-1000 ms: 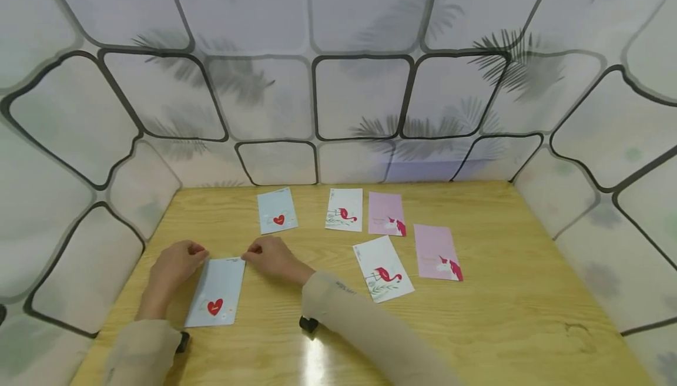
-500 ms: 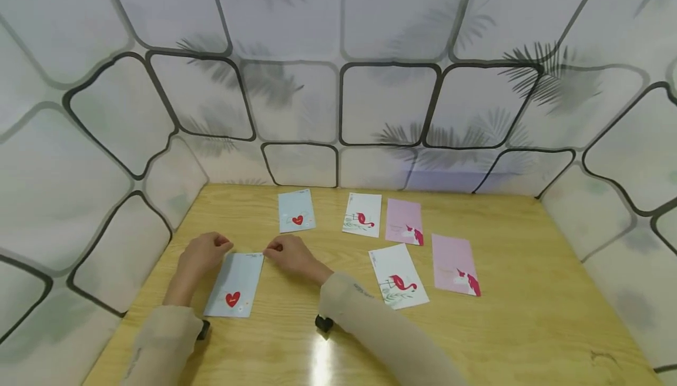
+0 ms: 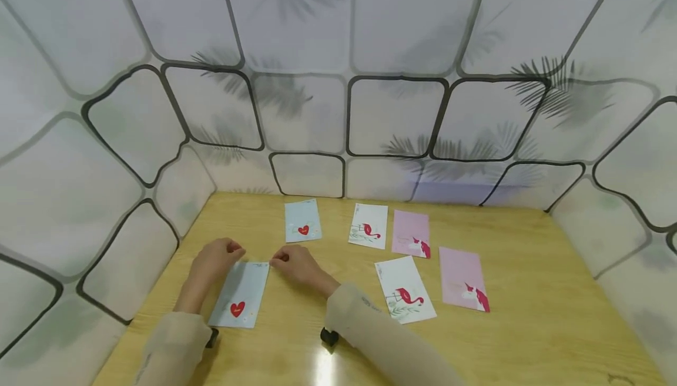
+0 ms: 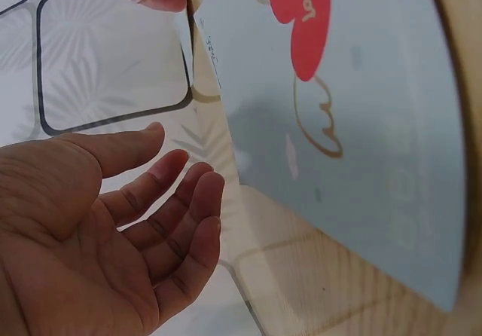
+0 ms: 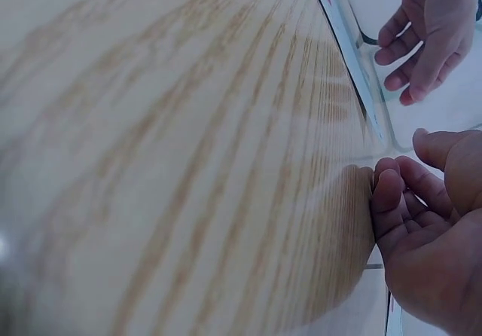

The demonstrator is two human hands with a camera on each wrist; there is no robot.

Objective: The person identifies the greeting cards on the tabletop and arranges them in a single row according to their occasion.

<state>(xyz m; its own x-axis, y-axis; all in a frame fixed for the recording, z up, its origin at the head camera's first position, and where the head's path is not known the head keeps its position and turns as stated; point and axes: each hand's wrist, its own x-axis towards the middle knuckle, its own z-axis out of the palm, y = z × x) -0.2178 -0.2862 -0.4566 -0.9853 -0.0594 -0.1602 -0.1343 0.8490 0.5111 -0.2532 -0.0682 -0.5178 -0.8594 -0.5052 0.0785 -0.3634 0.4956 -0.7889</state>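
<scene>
A light blue card with a red heart (image 3: 240, 296) lies on the wooden table, in front of both hands. My left hand (image 3: 213, 261) is by its top left corner, and in the left wrist view the relaxed fingers (image 4: 205, 193) stand apart from the card's edge, holding nothing. At the top right corner is my right hand (image 3: 297, 265), its fingertips right at the card. The right wrist view shows its thumb (image 5: 437, 149) apart from loosely bent fingers, which rest by the tabletop. The card itself appears there only as a thin edge.
Behind, another blue heart card (image 3: 302, 220) lies near the wall. To the right are two white flamingo cards (image 3: 367, 225) (image 3: 405, 289) and two pink unicorn cards (image 3: 411, 233) (image 3: 464, 278). Patterned fabric walls (image 3: 307, 174) enclose the wooden table (image 3: 534, 292) at back and sides.
The head view has shifted, so everything appears further right in the picture. Both hands stay at the top corners of the near blue card, which lies about where it was on the table.
</scene>
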